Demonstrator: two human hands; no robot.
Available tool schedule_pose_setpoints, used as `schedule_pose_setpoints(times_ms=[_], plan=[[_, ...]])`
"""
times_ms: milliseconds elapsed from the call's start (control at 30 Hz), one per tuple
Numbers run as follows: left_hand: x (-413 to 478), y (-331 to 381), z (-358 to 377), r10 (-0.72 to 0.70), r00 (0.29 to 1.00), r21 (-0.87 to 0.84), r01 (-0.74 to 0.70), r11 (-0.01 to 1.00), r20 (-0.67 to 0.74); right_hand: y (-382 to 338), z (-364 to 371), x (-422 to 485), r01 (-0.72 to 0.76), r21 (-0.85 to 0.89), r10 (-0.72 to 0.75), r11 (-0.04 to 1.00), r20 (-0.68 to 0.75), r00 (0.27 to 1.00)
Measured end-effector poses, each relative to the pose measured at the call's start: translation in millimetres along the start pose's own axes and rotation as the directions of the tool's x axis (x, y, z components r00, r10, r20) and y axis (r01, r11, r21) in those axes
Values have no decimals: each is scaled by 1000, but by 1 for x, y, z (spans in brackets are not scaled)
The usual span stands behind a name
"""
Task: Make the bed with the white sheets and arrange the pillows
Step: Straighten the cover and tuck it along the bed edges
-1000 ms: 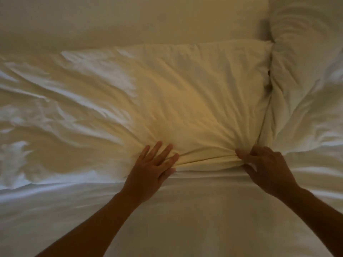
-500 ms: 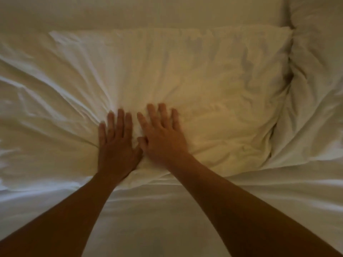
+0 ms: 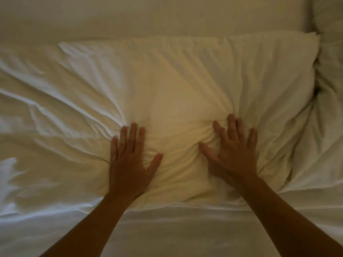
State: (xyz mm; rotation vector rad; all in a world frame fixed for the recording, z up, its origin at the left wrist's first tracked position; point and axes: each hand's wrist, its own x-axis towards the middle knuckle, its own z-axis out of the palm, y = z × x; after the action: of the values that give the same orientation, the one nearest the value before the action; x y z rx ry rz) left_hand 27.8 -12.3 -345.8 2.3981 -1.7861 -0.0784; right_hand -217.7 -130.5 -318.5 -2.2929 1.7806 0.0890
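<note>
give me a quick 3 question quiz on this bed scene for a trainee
1. True or false: the left hand and the right hand both lie flat, fingers straight, on the centre pillow.
2. Where is the second pillow? A) to the right of the centre pillow B) stacked on top of it C) under both hands
3. What lies between the centre pillow and the person?
Key: 1 true. 2 A. 3 the white sheet.

Dim warm light; plain beige wall/headboard (image 3: pixel 148 13) in bg.
</note>
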Motion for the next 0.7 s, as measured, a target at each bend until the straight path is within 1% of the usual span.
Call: schedule_pose_setpoints(times_ms=[33,100,133,167,233,300,367,400,467,533,567,633,700], plan=[[6,-1,-5,-5,998,-54,2,999,-55,-10,-6,6,-23,63,27,998,-64,998],[24,-4,-17,24,980,-118,-47,992,-196,-33,-20,16,26,137,5,990,-220,976],[43,-5,-23,53,965,-124,-87,988,-258,-48,-26,27,79,155,-38,985,-249,968],[64,-4,-28,73,953,-125,-114,986,-294,-64,-30,39,137,159,-95,978,-245,965],[117,1,-35,94,944,-117,-137,984,-317,-99,-33,68,255,99,-226,962,-234,945],[170,9,-38,93,958,-95,-123,988,-270,-127,-30,101,328,11,-314,945,-257,914],[212,13,-29,57,987,-74,-69,995,-150,-140,-24,135,325,-71,-333,943,-250,909],[225,11,-20,32,996,-59,-37,998,-88,-141,-19,150,314,-103,-330,944,-227,916],[232,3,3,13,1000,-10,-13,1000,-10,-130,-11,171,361,-178,-389,915,-160,907],[225,0,22,40,999,50,-39,998,-14,-101,-7,178,433,-239,-468,869,-117,876],[222,0,29,47,998,69,-45,997,-28,-80,-10,177,434,-269,-476,860,-115,872],[223,1,37,49,997,82,-44,996,-53,-30,-20,177,368,-319,-424,874,-127,897],[226,2,38,53,997,83,-47,995,-62,14,-31,176,265,-343,-323,901,-123,938]])
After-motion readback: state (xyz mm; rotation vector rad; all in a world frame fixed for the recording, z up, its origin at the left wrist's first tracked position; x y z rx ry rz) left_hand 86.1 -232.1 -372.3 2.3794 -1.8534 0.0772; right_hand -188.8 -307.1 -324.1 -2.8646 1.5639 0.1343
